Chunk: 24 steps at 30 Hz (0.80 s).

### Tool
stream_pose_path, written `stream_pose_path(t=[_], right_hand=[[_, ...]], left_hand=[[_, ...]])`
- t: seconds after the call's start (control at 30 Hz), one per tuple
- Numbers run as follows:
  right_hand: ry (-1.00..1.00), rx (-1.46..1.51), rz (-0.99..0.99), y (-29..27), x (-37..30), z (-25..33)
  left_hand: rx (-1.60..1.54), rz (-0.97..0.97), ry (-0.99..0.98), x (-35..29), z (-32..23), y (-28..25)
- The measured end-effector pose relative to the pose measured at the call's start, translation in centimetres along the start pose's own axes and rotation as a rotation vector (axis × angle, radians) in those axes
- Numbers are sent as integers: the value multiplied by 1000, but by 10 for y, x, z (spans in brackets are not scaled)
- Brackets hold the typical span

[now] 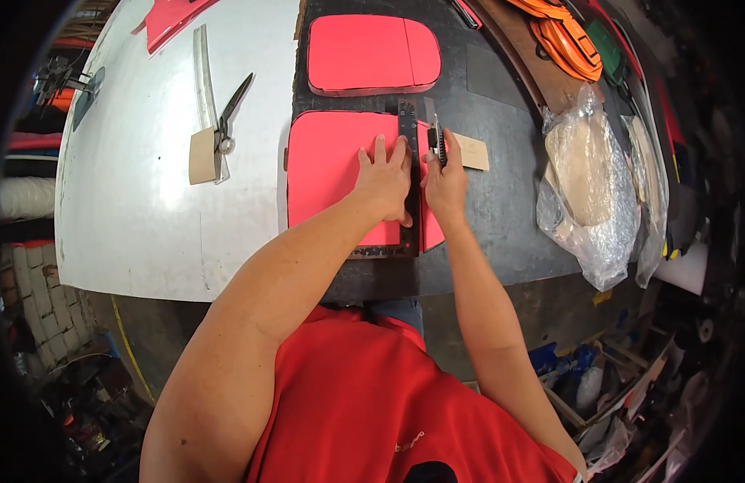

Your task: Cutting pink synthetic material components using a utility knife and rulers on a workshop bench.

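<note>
My left hand point(386, 179) lies flat with its fingers spread on a pink foam sheet point(332, 161). Its fingertips and thumb press against a dark metal ruler point(408, 121) that lies lengthwise across the foam, near its right side. Just right of the ruler, my right hand point(446, 183) is closed around a utility knife point(439, 145), whose blade points away from me. A narrow strip of the foam point(431, 229) shows between the ruler and my right hand. Whether the blade touches the foam is hard to tell.
Beyond lies another pink foam piece point(360, 52) with rounded corners and a line across it. Scissors point(227, 129), a clear ruler point(202, 76) and a tan card point(202, 155) rest on the white board at left. Another tan card point(472, 151) and a plastic-wrapped bundle point(590, 177) are at right.
</note>
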State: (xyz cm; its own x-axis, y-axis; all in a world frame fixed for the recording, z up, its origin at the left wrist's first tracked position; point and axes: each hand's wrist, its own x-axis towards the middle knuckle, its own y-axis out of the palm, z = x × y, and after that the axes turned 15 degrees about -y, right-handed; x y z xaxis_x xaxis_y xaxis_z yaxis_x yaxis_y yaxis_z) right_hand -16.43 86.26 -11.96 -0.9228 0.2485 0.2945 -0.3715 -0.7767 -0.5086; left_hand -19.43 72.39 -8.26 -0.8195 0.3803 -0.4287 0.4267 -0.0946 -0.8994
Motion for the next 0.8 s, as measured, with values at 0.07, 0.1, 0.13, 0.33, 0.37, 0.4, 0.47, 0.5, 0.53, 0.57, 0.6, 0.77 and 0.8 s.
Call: stream_pose_path(t=[0.07, 0.1, 0.13, 0.33, 0.37, 0.4, 0.47, 0.5, 0.53, 0.57, 0.6, 0.77, 0.8], right_hand=[[183, 100, -59, 3, 3, -9], [222, 89, -80, 2, 6, -10], [262, 77, -101, 1, 9, -11], [-21, -145, -26, 5, 5, -8], [-116, -200, -10, 5, 5, -7], [-210, -252, 7, 5, 4, -2], [-153, -273, 108, -1, 6, 8], [-95, -340, 193, -3, 7, 17], [-37, -407, 278, -4, 8, 24], [-37, -409, 280, -5, 10, 31], [35, -429, 319, -6, 11, 37], [103, -461, 384, -6, 10, 33], [71, -468, 388, -5, 11, 33]], left_hand=[[2, 3, 1, 1, -2, 0], [7, 3, 4, 0, -2, 0], [13, 2, 8, -1, -1, 1], [3, 0, -3, 1, 1, 1], [1, 0, -3, 1, 0, 0], [6, 4, -3, 0, 0, 0], [8, 9, -3, -1, 1, 0], [-3, 24, 0, -1, 3, -1], [-14, 38, 2, -1, 4, -2], [-16, 39, 2, -1, 4, -1], [-15, 24, -1, -1, 4, 1], [-7, -2, -7, 2, 3, 7], [-13, -9, 0, 1, 3, 7]])
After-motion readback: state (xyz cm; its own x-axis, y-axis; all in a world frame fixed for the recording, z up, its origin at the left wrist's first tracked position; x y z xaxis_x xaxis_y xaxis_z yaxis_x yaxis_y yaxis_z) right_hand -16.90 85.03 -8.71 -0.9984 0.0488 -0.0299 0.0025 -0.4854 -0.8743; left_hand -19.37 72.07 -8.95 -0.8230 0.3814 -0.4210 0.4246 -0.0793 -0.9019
